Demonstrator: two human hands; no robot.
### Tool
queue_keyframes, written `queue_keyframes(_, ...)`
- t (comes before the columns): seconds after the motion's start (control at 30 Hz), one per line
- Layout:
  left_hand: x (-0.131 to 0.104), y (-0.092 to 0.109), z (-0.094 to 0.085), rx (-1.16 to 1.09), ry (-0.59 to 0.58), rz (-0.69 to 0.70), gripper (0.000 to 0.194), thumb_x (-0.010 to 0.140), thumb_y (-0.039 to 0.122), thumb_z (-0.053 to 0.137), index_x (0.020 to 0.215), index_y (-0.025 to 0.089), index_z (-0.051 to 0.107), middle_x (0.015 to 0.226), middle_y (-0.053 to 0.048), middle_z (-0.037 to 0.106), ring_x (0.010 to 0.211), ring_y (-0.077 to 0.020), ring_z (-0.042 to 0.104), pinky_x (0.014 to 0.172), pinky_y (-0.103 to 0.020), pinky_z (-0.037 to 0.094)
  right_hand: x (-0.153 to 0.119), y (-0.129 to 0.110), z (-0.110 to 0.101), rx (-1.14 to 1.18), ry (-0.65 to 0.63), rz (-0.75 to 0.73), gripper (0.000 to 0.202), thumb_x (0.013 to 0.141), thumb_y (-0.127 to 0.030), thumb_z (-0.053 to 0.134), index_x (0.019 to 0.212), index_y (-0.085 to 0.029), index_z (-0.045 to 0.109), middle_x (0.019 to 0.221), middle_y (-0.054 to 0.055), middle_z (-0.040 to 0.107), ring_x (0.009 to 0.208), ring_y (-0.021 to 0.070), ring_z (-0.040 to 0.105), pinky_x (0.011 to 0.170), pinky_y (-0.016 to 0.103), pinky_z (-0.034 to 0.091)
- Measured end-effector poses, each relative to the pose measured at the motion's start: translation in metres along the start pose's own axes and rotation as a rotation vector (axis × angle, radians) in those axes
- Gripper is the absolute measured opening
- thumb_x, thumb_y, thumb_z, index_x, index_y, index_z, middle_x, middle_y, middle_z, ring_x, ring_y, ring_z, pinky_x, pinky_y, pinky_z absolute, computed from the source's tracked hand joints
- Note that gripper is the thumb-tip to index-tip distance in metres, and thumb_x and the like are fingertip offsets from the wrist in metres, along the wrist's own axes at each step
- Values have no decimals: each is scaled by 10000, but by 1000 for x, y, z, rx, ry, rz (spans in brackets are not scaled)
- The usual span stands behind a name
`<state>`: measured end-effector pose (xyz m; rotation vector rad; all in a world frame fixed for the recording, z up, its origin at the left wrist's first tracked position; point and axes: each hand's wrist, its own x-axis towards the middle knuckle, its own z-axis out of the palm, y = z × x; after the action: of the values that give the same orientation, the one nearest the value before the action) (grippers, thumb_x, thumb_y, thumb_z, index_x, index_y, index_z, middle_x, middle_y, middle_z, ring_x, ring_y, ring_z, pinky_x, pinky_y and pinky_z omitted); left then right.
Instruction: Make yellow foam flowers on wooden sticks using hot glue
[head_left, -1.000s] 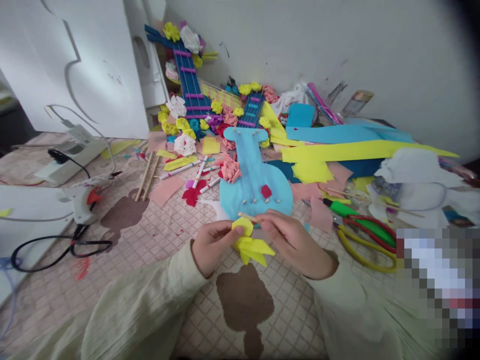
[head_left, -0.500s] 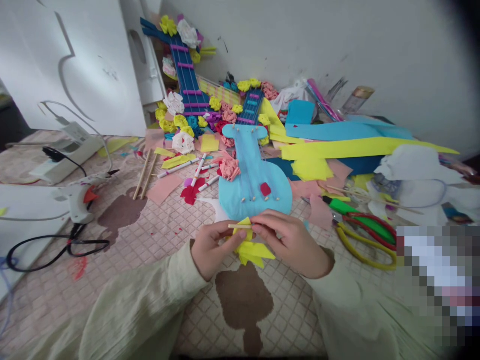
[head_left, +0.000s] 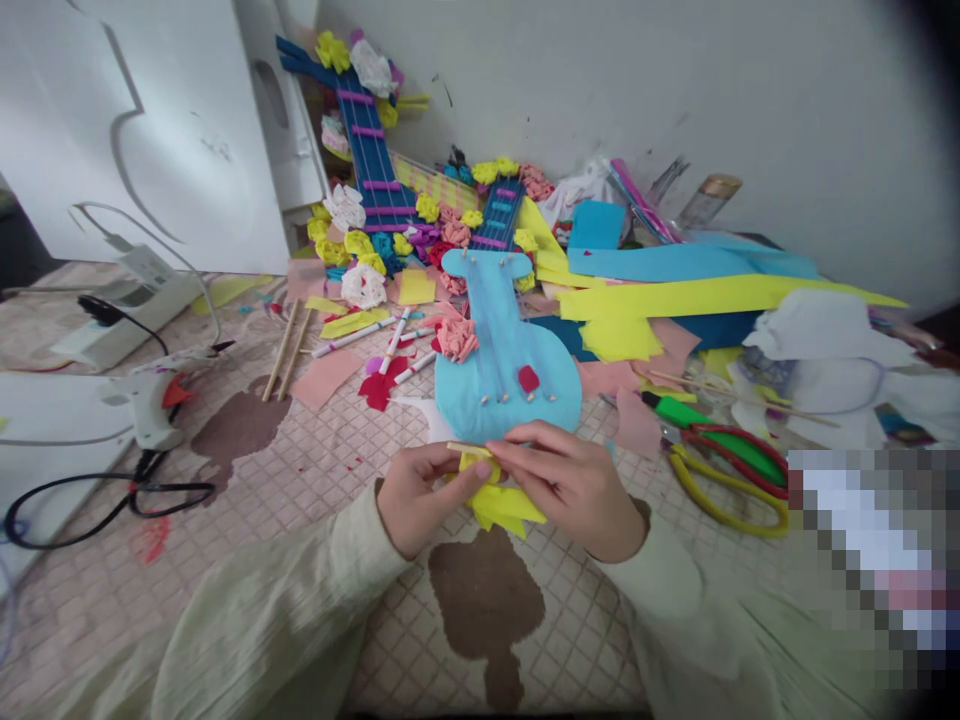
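Below centre, the left hand (head_left: 420, 500) pinched yellow paper (head_left: 508, 508); the right hand (head_left: 574, 490), shifted leftward, pinched beside the stick (head_left: 465, 449).

Glue gun (head_left: 154, 405) left | scissors (head_left: 670, 436) right | guitar cutout (head_left: 496, 350) between (flower (head_left: 456, 338) on its left edge)

White power strip (head_left: 129, 330) and lidded jar (head_left: 707, 203)

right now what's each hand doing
left hand: closed, pinching yellow paper
right hand: closed, fingers on the thin stick over the paper
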<state>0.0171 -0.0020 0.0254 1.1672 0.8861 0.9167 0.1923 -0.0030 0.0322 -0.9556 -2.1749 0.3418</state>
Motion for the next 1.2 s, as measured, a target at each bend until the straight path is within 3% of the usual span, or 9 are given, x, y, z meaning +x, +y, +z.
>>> queue_keyframes(0.17, 1, -3, -1, -6, 15, 14, 172, 731, 268, 604, 783, 123, 680, 740, -54, 710, 667, -136, 656, 650, -208, 529, -1, -1, -1, -140, -60, -37, 290, 831, -114, 423, 1039, -185, 612, 903, 62, 627, 664, 112, 582, 592, 245, 494)
queue_keyframes(0.3, 1, -7, -1, 46, 11, 45, 187, 760, 264, 568, 813, 118, 673, 739, -57, 707, 637, -132, 649, 634, -225, 531, -1, -2, 0, -71, -42, -12, 281, 828, -116, 435, 1044, -181, 603, 909, 59, 622, 727, 120, 593, 625, 242, 500)
queue_keyframes(0.57, -3, -8, -5, 508, 59, 269, 204, 793, 250, 513, 809, 127, 674, 727, -52, 689, 628, -126, 614, 586, -203, 485, 5, -6, 2, 187, 41, 109, 150, 800, -183, 535, 908, -164, 638, 842, 41, 620, 720, 103, 585, 639, 214, 495)
queue_keyframes(0.73, -6, -3, -3, 542, -19, 246, 218, 802, 256, 496, 864, 122, 656, 749, -60, 677, 647, -136, 602, 605, -233, 478, 6, -8, -1, 165, 52, 142, 134, 801, -157, 522, 852, -147, 645, 817, 40, 608, 656, 87, 563, 580, 203, 467)
queue_keyframes(1.2, -5, 0, 1, 535, -40, 213, 224, 789, 264, 504, 816, 92, 645, 694, -62, 649, 622, -130, 561, 589, -232, 460, 3, -8, 4, 11, -24, 136, 155, 844, -190, 432, 845, -169, 586, 805, 41, 579, 676, 109, 534, 597, 231, 428)
